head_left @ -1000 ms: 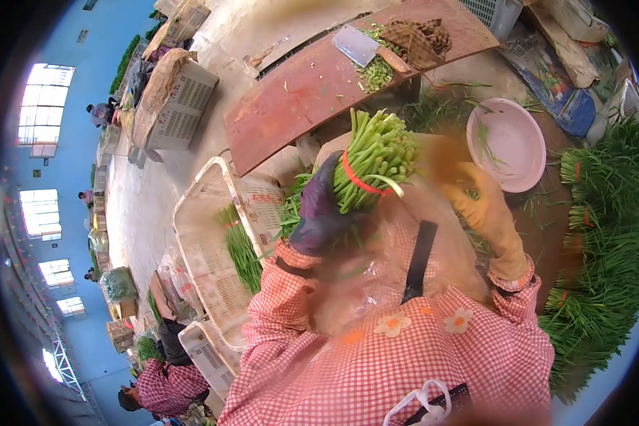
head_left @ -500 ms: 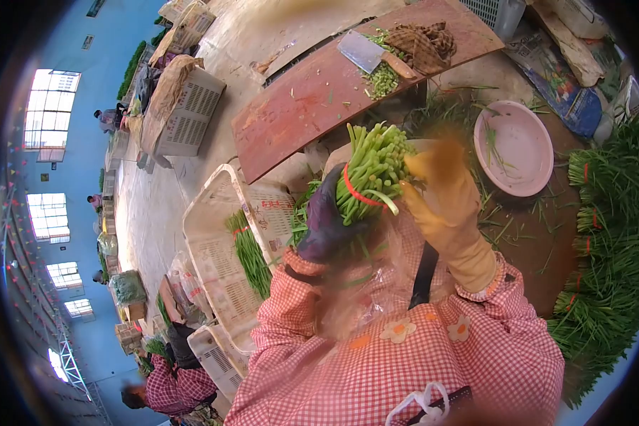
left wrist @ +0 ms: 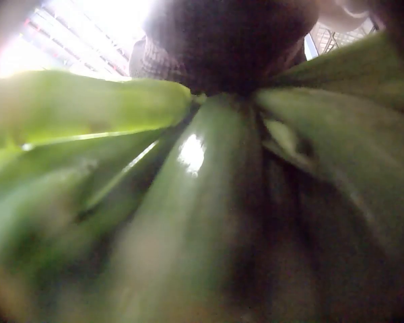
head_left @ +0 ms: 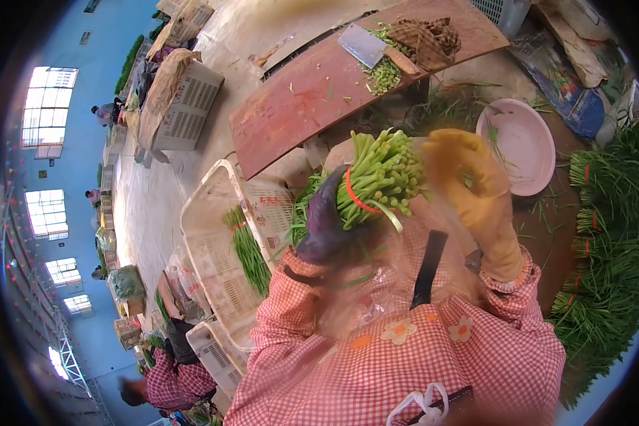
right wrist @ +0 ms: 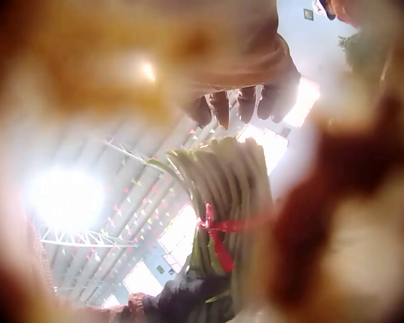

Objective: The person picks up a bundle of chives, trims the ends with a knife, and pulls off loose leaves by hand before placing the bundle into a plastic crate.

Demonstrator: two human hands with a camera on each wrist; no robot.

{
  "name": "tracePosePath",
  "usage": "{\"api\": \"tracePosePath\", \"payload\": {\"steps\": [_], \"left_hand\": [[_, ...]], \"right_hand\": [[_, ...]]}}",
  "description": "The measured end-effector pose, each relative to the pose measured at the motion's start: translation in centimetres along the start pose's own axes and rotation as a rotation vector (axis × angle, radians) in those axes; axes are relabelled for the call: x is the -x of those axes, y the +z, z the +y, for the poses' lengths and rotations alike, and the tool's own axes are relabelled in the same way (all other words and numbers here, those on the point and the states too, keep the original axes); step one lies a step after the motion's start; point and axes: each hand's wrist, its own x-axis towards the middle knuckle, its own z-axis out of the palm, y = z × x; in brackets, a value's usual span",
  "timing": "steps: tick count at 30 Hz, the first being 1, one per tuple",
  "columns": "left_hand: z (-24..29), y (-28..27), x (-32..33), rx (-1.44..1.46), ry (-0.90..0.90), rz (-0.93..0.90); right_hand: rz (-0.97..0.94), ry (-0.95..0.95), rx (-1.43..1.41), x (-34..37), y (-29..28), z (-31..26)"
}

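The left hand [head_left: 323, 224] grips a red-banded green stem bundle [head_left: 383, 174] while the right hand [head_left: 486, 202], fingers loosely curved, hovers near its ends.

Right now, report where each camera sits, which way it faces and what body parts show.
Head: on the head, facing forward and down at the red-tied stalk bundle; left hand, right hand and checked sleeves show.
Left wrist: worn there, facing greenery up close; the dark shape above may be that hand.
Right wrist: worn there, facing upward past gloved fingers at bundle and roof; left hand shows low.
Shared by head and right wrist: bundle, left hand.
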Motion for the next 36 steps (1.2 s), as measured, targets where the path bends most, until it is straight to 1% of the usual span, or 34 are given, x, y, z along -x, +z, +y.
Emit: {"api": "tracePosePath", "payload": {"steps": [1, 3, 6, 8, 10, 12, 14, 16, 19, 21, 22, 23, 26, 29, 30, 32, 33, 35, 36], "left_hand": [[-0.4, 0.0, 0.1, -0.001, -0.001, -0.004], [0.1, -0.1, -0.1, -0.025, -0.012, -0.021], [-0.1, 0.0, 0.0, -0.031, -0.05, -0.019], [-0.3, 0.0, 0.2, -0.012, -0.079, -0.019], [-0.1, -0.2, 0.3, 0.006, -0.108, -0.033], [0.1, -0.5, 0.3, -0.043, -0.09, -0.031], [0.3, -0.5, 0.3, -0.042, -0.075, -0.028], [0.4, -0.6, 0.2, 0.008, -0.061, -0.026], [0.5, -0.9, 0.0, 0.005, -0.057, -0.043], [0.0, -0.7, 0.1, 0.18, -0.096, -0.031], [-0.1, -0.5, 0.2, 0.268, -0.113, -0.025], [0.0, -0.7, 0.2, 0.253, -0.152, -0.038], [0.7, -0.9, -0.4, 0.329, -0.163, -0.064], [0.8, -1.6, -0.7, 0.282, -0.189, -0.112], [0.7, -1.9, -0.8, 0.254, -0.187, -0.135], [0.5, -1.6, -0.7, 0.298, -0.15, -0.091], [0.5, -1.5, -0.6, 0.322, -0.134, -0.068], [1.2, -1.3, -0.7, 0.393, -0.174, -0.062], [1.5, -1.3, -0.8, 0.429, -0.193, -0.06]], "right_hand": [[-0.042, 0.007, -0.072, -0.3, 0.5, -0.7], [-0.125, -0.172, -0.02, -1.3, 1.4, -0.8], [-0.193, -0.297, -0.015, -2.4, 1.9, 0.8], [-0.166, -0.28, -0.038, -2.4, 2.3, 1.4], [-0.164, -0.317, -0.001, -2.5, 2.4, 1.5], [-0.033, -0.089, -0.205, -1.7, 3.0, 0.7], [0.078, 0.066, -0.292, -1.5, 2.8, 0.3], [0.171, 0.145, -0.267, -1.6, 0.6, 0.6], [0.12, 0.455, -0.105, -0.1, -4.1, 3.9], [0.04, 0.23, 0.491, 2.1, -5.6, 8.7], [-0.002, 0.108, 0.785, 2.3, -5.4, 9.2], [-0.116, -0.034, 1.058, 3.0, -5.8, 8.8], [-0.393, 0.949, 0.647, 1.8, -5.4, 5.0], [-0.138, 0.272, 0.308, 3.7, -3.7, 5.2], [-0.101, 0.162, 0.278, 3.3, -3.0, 4.6], [-0.034, -0.053, 0.218, 2.2, -1.1, 2.6], [-0.003, -0.105, 0.188, 1.6, -0.2, 1.7], [0.058, -0.209, 0.132, 0.6, 1.3, -0.2], [0.045, -0.187, 0.125, 0.3, 2.2, -0.8]]}}
